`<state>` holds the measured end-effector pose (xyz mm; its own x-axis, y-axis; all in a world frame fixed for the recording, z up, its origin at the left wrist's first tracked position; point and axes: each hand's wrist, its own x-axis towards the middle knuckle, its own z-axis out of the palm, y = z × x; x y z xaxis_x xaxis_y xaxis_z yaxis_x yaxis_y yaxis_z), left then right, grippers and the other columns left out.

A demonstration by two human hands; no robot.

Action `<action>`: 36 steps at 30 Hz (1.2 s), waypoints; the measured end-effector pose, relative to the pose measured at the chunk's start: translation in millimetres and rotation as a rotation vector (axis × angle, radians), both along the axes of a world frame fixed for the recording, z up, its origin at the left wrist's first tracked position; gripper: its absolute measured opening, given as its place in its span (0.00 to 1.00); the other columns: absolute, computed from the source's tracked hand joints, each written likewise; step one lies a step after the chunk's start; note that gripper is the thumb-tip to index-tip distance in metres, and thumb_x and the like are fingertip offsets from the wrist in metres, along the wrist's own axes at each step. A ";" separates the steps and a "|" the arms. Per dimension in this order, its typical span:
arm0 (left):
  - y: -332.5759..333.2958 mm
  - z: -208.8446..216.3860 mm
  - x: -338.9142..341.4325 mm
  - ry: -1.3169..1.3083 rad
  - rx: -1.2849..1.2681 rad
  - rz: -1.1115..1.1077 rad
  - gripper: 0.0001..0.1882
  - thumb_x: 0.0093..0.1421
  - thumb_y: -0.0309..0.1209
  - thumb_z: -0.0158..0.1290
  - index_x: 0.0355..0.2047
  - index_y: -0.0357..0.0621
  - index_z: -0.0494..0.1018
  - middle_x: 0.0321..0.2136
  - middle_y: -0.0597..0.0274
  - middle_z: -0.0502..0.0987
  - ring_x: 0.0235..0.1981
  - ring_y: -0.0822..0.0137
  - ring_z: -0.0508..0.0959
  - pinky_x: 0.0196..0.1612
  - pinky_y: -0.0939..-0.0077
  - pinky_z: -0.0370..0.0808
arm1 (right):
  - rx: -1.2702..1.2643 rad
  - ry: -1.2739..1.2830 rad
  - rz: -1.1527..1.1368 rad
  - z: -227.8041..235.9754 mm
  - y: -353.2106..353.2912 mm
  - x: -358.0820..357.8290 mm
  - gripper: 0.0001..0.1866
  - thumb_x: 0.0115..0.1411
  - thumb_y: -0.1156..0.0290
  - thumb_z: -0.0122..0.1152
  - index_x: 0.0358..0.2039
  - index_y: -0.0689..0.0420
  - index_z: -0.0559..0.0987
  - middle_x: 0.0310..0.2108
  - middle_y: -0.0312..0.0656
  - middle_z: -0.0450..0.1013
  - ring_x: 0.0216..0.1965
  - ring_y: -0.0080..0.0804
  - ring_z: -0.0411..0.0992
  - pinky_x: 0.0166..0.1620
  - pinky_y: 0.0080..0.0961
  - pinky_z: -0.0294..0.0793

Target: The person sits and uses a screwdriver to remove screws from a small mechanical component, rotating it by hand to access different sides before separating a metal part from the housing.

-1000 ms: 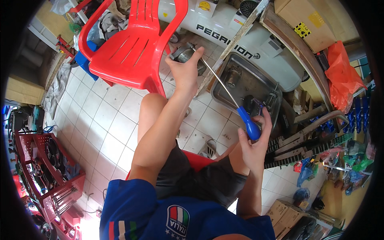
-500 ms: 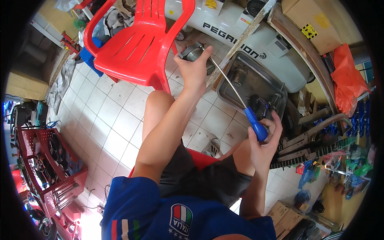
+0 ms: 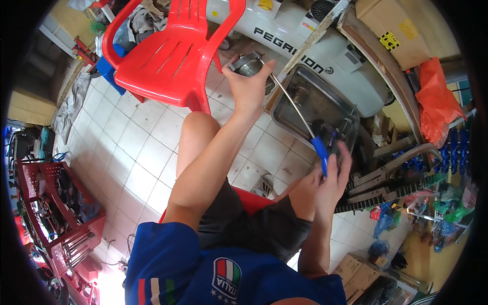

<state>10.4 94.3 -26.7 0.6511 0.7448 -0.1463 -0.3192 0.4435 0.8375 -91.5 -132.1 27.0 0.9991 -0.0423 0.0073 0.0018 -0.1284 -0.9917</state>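
Note:
My left hand (image 3: 248,92) is closed on a rounded, dark grey metal part (image 3: 249,65), held up in front of the red chair. From that part a long-shafted screwdriver (image 3: 319,148) slants down to the right, its tip up by my left thumb. Exactly where the tip sits on the part cannot be made out. The blue handle's end lies in my right hand (image 3: 333,182), whose fingers are partly blurred and cover its butt.
A red plastic chair (image 3: 157,71) stands ahead on the tiled floor. To the right, a metal tray (image 3: 277,119) holds greasy parts, beside a large white tank (image 3: 351,84). Tool racks stand at left (image 3: 76,203) and right, with a cardboard box (image 3: 394,33) at far right.
My right hand has turned on the screwdriver handle, and its fingers now cover more of the handle's end. My left hand still holds the metal part. The whole view has shifted slightly.

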 end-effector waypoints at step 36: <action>31.9 -3.7 4.5 -0.148 0.011 -0.001 0.26 0.54 0.30 0.70 0.49 0.39 0.68 0.37 0.61 0.76 0.35 0.69 0.78 0.33 0.73 0.77 | -0.374 -0.036 0.117 7.9 -28.1 24.4 0.21 0.66 0.60 0.62 0.55 0.55 0.76 0.23 0.32 0.72 0.24 0.17 0.67 0.30 0.15 0.66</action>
<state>14.9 126.2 -30.4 0.6654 0.7454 -0.0402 -0.4391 0.4344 0.7864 -67.0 -160.2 34.8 0.9959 0.0836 0.0355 0.0713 -0.4782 -0.8753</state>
